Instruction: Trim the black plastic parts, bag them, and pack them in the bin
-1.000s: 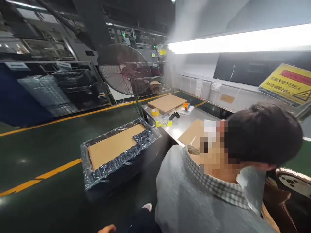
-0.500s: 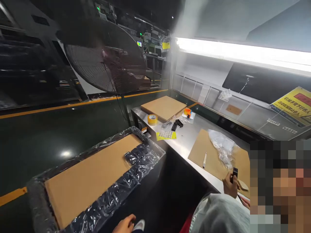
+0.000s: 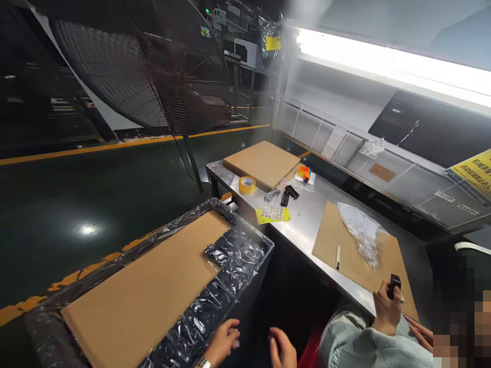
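Note:
My left hand (image 3: 222, 341), with a metal-band watch at its wrist, hangs beside the near edge of a plastic-lined box (image 3: 268, 250). Its fingers are loosely bent and apart, with no held thing visible. To its right, my right hand (image 3: 283, 349) is in the air at the bottom edge, thumb and fingers apart and nothing between them. Inside the box lies a brown cardboard sheet (image 3: 149, 286). Several black parts wrapped in clear plastic (image 3: 226, 250) line its right end and near side.
A co-worker's hand (image 3: 387, 306) at right holds a small black part (image 3: 394, 285) over cardboard on the metal table (image 3: 303, 230). A utility knife (image 3: 338, 256), yellow tape roll (image 3: 247, 185), sticker sheet (image 3: 273, 214) and cardboard stack (image 3: 264, 161) lie there. A large fan (image 3: 153, 76) stands behind.
My right hand has come into view at the bottom, and my left hand has moved up and right. The camera view has shifted. The co-worker still holds the black part.

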`<action>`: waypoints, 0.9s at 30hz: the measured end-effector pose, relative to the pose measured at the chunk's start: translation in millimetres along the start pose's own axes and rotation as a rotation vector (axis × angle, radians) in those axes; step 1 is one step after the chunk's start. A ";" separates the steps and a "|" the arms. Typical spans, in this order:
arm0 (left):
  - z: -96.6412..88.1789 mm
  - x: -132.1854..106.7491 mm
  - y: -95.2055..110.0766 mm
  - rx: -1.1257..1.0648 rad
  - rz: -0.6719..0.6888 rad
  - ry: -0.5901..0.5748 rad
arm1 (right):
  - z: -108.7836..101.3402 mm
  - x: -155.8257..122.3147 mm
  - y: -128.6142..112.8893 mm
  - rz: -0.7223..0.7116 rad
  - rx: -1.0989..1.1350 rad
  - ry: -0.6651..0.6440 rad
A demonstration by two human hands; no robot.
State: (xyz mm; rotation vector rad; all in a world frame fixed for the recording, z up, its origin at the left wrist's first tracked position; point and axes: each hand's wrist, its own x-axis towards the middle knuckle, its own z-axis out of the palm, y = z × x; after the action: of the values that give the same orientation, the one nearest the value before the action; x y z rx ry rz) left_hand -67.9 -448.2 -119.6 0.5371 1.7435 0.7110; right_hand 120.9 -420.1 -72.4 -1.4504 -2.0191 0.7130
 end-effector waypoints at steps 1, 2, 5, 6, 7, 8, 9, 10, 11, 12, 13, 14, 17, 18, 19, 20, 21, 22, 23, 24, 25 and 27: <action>-4.0 8.6 6.7 -0.069 -0.016 0.015 | 9.3 22.2 -0.6 -0.015 0.000 -0.009; -8.9 19.4 15.7 -0.136 -0.023 0.035 | 17.6 46.0 -1.1 -0.033 -0.005 -0.012; -26.8 63.6 55.4 -0.319 0.000 0.112 | 36.9 126.1 0.5 -0.101 -0.090 0.019; -32.6 81.3 71.9 -0.373 0.014 0.137 | 42.0 154.4 3.0 -0.111 -0.114 0.037; -37.9 100.1 89.1 -0.423 0.027 0.160 | 46.8 182.6 6.6 -0.117 -0.136 0.053; -42.4 119.4 106.5 -0.469 0.040 0.181 | 51.6 210.1 11.0 -0.120 -0.155 0.063; -46.1 139.1 123.5 -0.511 0.052 0.199 | 56.8 236.4 15.9 -0.129 -0.179 0.066; -48.8 158.9 139.9 -0.548 0.060 0.215 | 62.4 261.1 21.0 -0.146 -0.204 0.059; -50.4 178.6 155.1 -0.580 0.065 0.231 | 68.7 283.7 25.8 -0.172 -0.227 0.040; -51.1 198.1 168.9 -0.605 0.066 0.247 | 75.5 304.0 30.1 -0.209 -0.246 0.009; -50.8 217.2 181.3 -0.623 0.063 0.262 | 82.7 322.0 33.7 -0.254 -0.262 -0.035; -49.7 235.7 192.0 -0.635 0.058 0.277 | 89.9 337.7 36.6 -0.305 -0.273 -0.088; -43.7 284.4 214.7 -0.639 0.022 0.304 | 110.0 374.2 42.5 -0.446 -0.286 -0.249; -41.6 297.4 219.2 -0.633 0.005 0.304 | 115.5 383.6 44.3 -0.474 -0.294 -0.289; -39.9 308.3 222.4 -0.626 -0.013 0.297 | 120.1 392.0 46.3 -0.491 -0.304 -0.319; -38.6 317.1 224.4 -0.619 -0.029 0.284 | 123.8 399.4 48.6 -0.497 -0.315 -0.341; -37.8 323.6 225.6 -0.612 -0.042 0.267 | 126.6 405.7 51.1 -0.499 -0.330 -0.358; -37.4 328.2 226.0 -0.608 -0.053 0.247 | 128.4 411.0 53.8 -0.501 -0.350 -0.370; -37.4 330.9 225.9 -0.606 -0.061 0.226 | 129.3 415.2 56.5 -0.504 -0.370 -0.378; -37.5 332.1 225.3 -0.606 -0.067 0.208 | 129.5 418.6 59.0 -0.506 -0.387 -0.382; -37.8 332.1 224.6 -0.608 -0.071 0.193 | 129.0 421.1 61.1 -0.509 -0.403 -0.382; -38.1 329.6 222.9 -0.619 -0.077 0.176 | 127.1 424.6 64.0 -0.510 -0.427 -0.372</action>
State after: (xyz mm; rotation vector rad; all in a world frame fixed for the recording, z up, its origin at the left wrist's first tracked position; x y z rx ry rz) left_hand -194.8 -74.5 -182.7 -0.0181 1.5790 1.2072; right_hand -39.1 -9.8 -153.7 -0.9702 -2.8138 0.3586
